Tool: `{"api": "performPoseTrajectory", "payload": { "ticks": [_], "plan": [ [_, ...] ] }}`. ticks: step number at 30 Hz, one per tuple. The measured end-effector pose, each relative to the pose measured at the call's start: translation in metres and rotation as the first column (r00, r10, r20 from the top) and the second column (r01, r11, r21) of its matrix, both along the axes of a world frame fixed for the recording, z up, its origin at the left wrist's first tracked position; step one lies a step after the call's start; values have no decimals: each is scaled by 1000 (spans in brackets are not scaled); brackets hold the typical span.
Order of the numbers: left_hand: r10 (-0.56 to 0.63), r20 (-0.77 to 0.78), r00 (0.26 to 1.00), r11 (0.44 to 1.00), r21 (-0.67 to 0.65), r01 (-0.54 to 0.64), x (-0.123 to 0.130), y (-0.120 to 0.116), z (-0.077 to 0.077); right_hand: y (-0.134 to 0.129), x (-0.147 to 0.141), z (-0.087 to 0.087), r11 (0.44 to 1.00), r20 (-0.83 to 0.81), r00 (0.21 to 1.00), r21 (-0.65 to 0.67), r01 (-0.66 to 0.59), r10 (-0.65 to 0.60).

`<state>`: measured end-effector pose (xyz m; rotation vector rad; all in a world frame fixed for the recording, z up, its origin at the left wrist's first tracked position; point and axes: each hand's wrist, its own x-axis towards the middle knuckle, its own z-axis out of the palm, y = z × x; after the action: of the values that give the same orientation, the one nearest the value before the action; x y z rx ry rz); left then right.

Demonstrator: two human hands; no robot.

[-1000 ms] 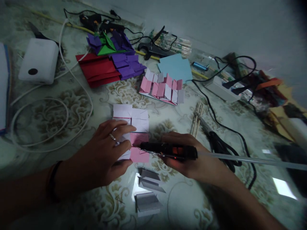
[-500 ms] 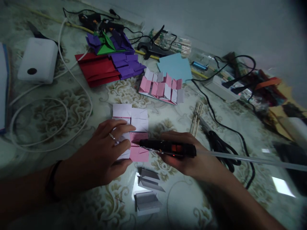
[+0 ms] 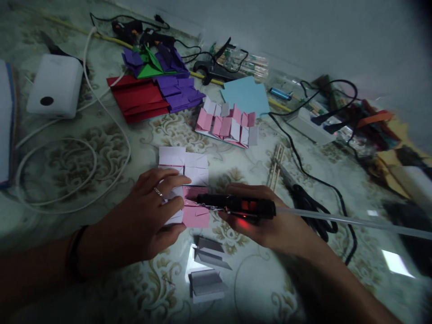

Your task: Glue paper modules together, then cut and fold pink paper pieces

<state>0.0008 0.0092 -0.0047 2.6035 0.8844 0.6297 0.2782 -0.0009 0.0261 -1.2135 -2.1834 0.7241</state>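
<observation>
My left hand (image 3: pixel 158 207) is curved over a sheet of joined folded-paper pieces, white (image 3: pixel 196 168) at the top and pink (image 3: pixel 196 217) at the lower right. Its thumb and fingers press on the left part and hide some of it. From the right, my right hand (image 3: pixel 259 220) is wrapped round a black hot glue gun (image 3: pixel 241 206), with a small red light glowing on its side. The nozzle points left, over or against the upper pink fold; exact contact is unclear. A clear glue stick (image 3: pixel 337 218) sticks out of the gun's back.
Loose folded papers (image 3: pixel 208 285) lie nearby. Behind are a pink-and-white folded piece (image 3: pixel 226 123), purple paper (image 3: pixel 178 92), red paper (image 3: pixel 138 99) and blue sheets (image 3: pixel 245 95). Black-handled scissors (image 3: pixel 312 209), thin sticks (image 3: pixel 276 167), a power strip (image 3: pixel 313 125) and a white cable (image 3: pixel 126 144) surround the work.
The glue gun has shifted very slightly, and its red light now shines brighter on my right fingers. My left hand and the folded paper stay in place.
</observation>
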Motion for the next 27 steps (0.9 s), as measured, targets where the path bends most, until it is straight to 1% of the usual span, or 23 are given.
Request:
{"api": "performPoseTrajectory", "payload": {
  "ticks": [4,12,19,25,27],
  "plan": [
    [4,-8,1000,1000,4,-4,0,0,0,1,1,-1,1000,-9,1000,-26,15,-16],
    [-3,-1,1000,1000,-5,3,0,0,0,4,1,-3,998,0,1000,-60,-15,15],
    [-1,2,1000,1000,-1,1,0,1,0,3,1,-3,1000,22,1000,-24,-14,14],
    [-1,4,1000,1000,-3,1,0,0,-1,4,1,-4,997,77,997,-78,19,-13],
    [1,8,1000,1000,-4,-1,0,-1,-1,3,1,-5,996,86,996,-78,33,-26]
  ]
}}
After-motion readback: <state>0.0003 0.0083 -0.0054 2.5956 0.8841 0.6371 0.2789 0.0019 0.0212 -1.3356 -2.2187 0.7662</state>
